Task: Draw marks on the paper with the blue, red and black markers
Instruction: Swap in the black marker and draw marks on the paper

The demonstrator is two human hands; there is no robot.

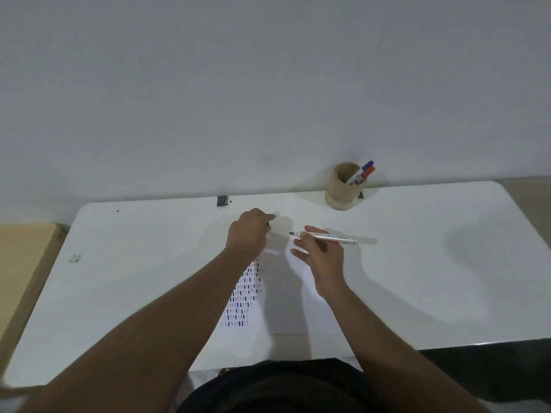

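A white paper (286, 308) lies on the table in front of me, with rows of short blue and red marks (244, 296) along its left side. My right hand (320, 257) holds an uncapped black marker (334, 238) level above the paper's far end, its dark tip pointing left. My left hand (249, 232) is closed just left of that tip, and a small dark piece, seemingly the cap, shows at its fingertips. The blue marker (366, 166) and the red marker (367, 172) stand in a wooden cup (341, 192) at the back right.
The white table (432, 263) meets a plain wall at the back. A small dark object (222, 200) sits at the table's far edge, and a scrap (74, 258) lies at the left. A wooden surface (21, 263) adjoins the table's left side.
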